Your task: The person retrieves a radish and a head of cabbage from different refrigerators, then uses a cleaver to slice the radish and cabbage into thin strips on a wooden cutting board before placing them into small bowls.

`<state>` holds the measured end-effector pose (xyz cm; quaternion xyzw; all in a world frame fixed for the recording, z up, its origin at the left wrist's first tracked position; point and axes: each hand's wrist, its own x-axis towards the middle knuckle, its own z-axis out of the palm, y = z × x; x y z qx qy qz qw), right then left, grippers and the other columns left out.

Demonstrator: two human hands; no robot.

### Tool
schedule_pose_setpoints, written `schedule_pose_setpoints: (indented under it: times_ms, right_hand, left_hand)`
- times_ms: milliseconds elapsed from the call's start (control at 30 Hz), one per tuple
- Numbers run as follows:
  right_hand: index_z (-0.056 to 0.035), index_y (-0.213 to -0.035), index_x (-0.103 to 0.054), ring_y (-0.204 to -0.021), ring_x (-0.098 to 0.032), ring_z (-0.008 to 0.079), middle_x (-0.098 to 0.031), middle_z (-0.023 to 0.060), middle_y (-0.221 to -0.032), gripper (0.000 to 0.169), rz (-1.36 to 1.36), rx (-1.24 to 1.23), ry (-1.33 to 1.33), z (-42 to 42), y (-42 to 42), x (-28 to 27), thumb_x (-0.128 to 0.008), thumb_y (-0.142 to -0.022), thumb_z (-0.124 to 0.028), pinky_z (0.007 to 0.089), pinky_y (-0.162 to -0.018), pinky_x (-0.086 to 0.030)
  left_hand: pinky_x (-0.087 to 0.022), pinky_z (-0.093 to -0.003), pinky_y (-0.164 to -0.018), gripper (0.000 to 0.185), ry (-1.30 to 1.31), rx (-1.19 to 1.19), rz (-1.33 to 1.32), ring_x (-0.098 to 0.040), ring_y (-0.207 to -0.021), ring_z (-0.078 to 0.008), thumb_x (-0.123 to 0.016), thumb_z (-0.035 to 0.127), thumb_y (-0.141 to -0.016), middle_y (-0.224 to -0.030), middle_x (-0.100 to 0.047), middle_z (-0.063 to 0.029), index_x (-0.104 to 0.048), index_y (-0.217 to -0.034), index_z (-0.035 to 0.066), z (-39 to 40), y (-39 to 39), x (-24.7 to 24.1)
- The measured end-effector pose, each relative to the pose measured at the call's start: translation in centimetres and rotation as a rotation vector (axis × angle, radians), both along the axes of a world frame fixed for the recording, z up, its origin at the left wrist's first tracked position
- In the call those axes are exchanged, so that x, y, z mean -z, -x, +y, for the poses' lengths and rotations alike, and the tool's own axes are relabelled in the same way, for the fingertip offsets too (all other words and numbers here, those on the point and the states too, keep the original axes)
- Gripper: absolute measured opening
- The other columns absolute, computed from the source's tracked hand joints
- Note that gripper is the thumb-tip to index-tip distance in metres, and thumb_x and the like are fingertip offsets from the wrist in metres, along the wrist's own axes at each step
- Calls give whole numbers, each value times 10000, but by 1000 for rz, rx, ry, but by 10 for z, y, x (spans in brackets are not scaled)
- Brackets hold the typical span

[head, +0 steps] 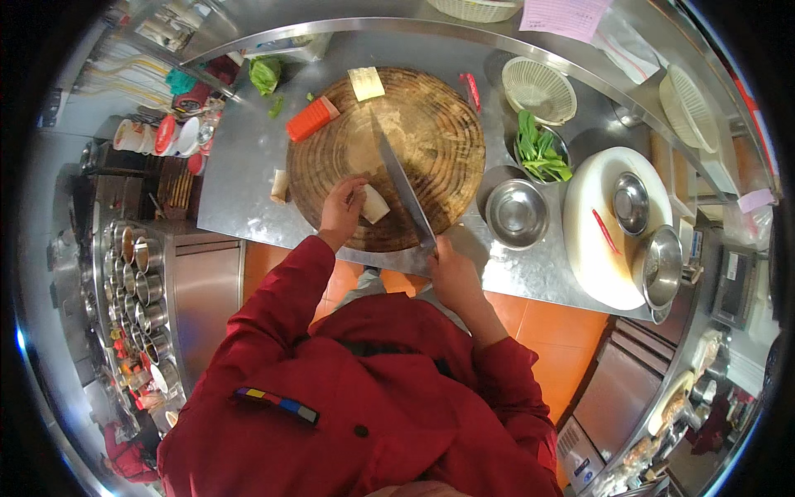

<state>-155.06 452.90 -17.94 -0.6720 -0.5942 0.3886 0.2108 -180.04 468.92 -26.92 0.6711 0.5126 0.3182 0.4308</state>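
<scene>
On the round wooden chopping block, my left hand has its fingers against a pale, peeled vegetable piece. My right hand grips the handle of a large kitchen knife, whose blade points away across the block, to the right of the pale piece and apart from it. A carrot block with cut lines lies at the block's upper left edge. Near the far edge sits a pale yellow cut piece. Another pale vegetable piece lies on the steel table at the left.
A steel bowl, a bowl of leafy greens and a plastic basket stand right of the block. Farther right, a white board carries a red chili and steel bowls. A green vegetable lies upper left. A steel shelf edge spans the far side.
</scene>
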Motion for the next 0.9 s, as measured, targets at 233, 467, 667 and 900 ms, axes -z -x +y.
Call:
schedule_pose_setpoints:
  times_ms: [233, 467, 667, 900]
  right_hand:
    - [-2, -1277, -447, -932, -621, 546, -647, 338, -1067, 345, -132, 43, 105, -2, 31, -10, -546, -992, -169, 597, -793, -493]
    - [-9, -1264, -469, -875, -654, 515, -677, 310, -966, 327, -269, 88, 134, 1, 56, -9, -562, -985, -150, 588, -753, -514]
    - [17, -1187, -482, -741, -657, 490, -674, 275, -861, 281, -227, 91, 18, 0, 68, -5, -576, -968, -132, 572, -638, -520]
    - [37, -1181, -521, -663, -687, 356, -652, 190, -831, 271, -360, -58, -67, -3, 64, -36, -526, -947, -99, 420, -556, -567]
  left_hand:
    - [-507, -431, -936, 245, -389, 87, 73, -604, -1113, -367, -700, 17, -871, -1170, -618, -146, -696, -1116, 32, 7, 1, -12]
    - [-485, -457, -830, 252, -518, 248, 82, -561, -978, -366, -732, 14, -812, -1064, -589, -138, -690, -1055, 69, -5, 4, -10]
    - [-481, -471, -822, 255, -554, 312, 64, -545, -983, -377, -711, -6, -821, -1057, -570, -134, -676, -1056, 83, 11, 9, 5]
    - [-471, -474, -848, 276, -545, 312, 94, -529, -1011, -382, -692, -42, -785, -1090, -565, -142, -690, -1031, 82, 9, 6, 7]
